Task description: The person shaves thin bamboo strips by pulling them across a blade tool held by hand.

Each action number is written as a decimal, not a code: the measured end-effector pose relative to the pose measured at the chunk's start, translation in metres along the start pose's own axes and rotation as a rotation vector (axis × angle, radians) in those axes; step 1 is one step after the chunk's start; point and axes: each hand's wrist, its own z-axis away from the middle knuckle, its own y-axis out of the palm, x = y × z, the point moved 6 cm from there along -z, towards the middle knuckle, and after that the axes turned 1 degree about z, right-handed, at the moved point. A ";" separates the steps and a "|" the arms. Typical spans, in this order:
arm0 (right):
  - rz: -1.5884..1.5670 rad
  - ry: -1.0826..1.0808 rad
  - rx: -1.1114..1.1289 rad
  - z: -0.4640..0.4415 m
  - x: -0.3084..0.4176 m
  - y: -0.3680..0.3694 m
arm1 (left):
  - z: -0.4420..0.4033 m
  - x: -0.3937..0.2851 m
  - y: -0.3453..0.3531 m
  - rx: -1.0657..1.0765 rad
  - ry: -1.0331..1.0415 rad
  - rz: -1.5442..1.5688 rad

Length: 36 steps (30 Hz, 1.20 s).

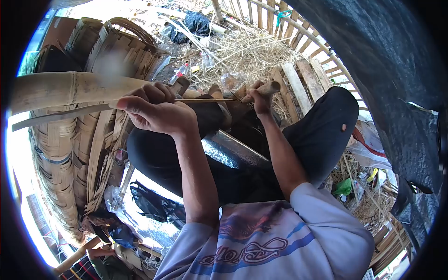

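Observation:
My left hand (pixel 156 107) is closed around a thin bamboo strip (pixel 60 115). The strip runs out past the hand on the left, and its other end reaches across towards my right hand (pixel 259 98). That hand is wrapped round the thick wooden handle of a knife (pixel 269 87). Only a little of its dark blade shows, close to the strip; whether the two touch I cannot tell. Just behind my left hand lies a thick bamboo pole (pixel 51 91). My crossed legs in dark trousers are below both hands.
Woven bamboo baskets (pixel 53 158) stand along the left. Straw (pixel 247 53) and a plastic bottle (pixel 179 73) litter the ground ahead. Wooden slats (pixel 298 84) lie front right, near a bamboo fence (pixel 322 44). Dark plastic sheeting (pixel 373 60) hangs right. Another person (pixel 109 261) is at lower left.

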 end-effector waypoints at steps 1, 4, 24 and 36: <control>0.187 -0.062 0.005 0.003 -0.008 -0.002 | 0.000 0.000 -0.001 -0.001 -0.007 0.000; 0.349 -0.054 -0.034 -0.013 -0.041 -0.020 | 0.001 0.001 0.003 0.034 0.019 0.028; 0.470 -0.301 -0.143 -0.009 -0.006 -0.036 | 0.004 0.001 -0.001 0.048 -0.011 0.062; -0.010 -0.127 -0.302 0.000 -0.004 -0.040 | 0.005 -0.006 -0.005 0.023 0.045 0.053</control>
